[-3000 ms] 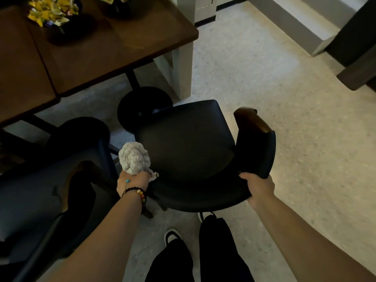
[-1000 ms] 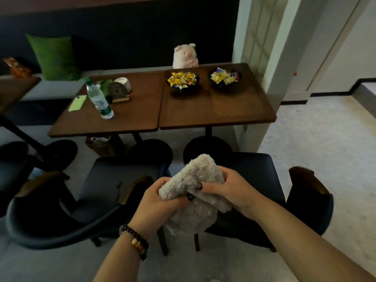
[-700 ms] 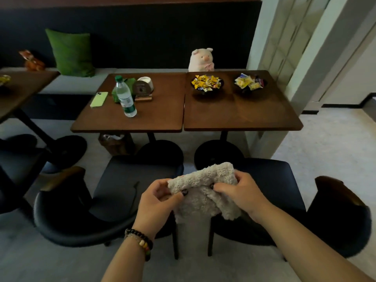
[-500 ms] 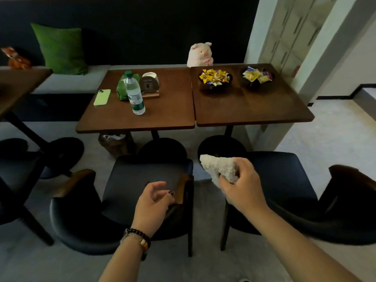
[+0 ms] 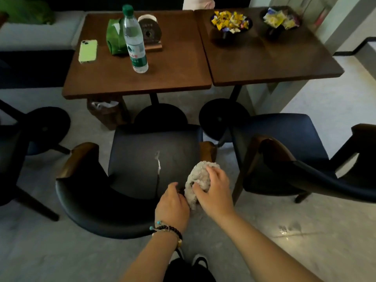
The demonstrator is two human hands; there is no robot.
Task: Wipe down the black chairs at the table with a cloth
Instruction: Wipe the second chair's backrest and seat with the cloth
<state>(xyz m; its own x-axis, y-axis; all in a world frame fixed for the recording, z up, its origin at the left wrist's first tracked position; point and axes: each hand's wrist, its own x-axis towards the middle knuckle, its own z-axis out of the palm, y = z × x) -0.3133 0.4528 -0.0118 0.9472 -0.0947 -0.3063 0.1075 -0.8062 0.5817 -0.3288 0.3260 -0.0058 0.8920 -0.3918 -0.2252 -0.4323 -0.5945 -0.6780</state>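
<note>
The fluffy grey cloth [image 5: 200, 179] is bunched up over the right rear corner of the middle black chair [image 5: 142, 159]. My right hand [image 5: 215, 192] grips the cloth from the right, fingers curled over it. At the cloth's lower left edge my left hand [image 5: 173, 206], with a bead bracelet on the wrist, pinches it. The chair has a curved black backrest [image 5: 95, 208] with wooden arm tips, and its seat shows a pale tear down the middle. A second black chair [image 5: 284, 139] stands to the right.
Two brown tables [image 5: 173, 78] stand behind the chairs, carrying a water bottle [image 5: 135, 39], a green phone [image 5: 88, 50], a green packet and two bowls of sweets [image 5: 231, 20]. A bin [image 5: 103, 112] sits under the left table. Another dark chair [image 5: 12, 151] is at far left.
My view has dropped and closed in on the middle chair. Half a second ago only my right hand held the cloth; now it is lowered to the chair's rear right and my left hand has joined it.
</note>
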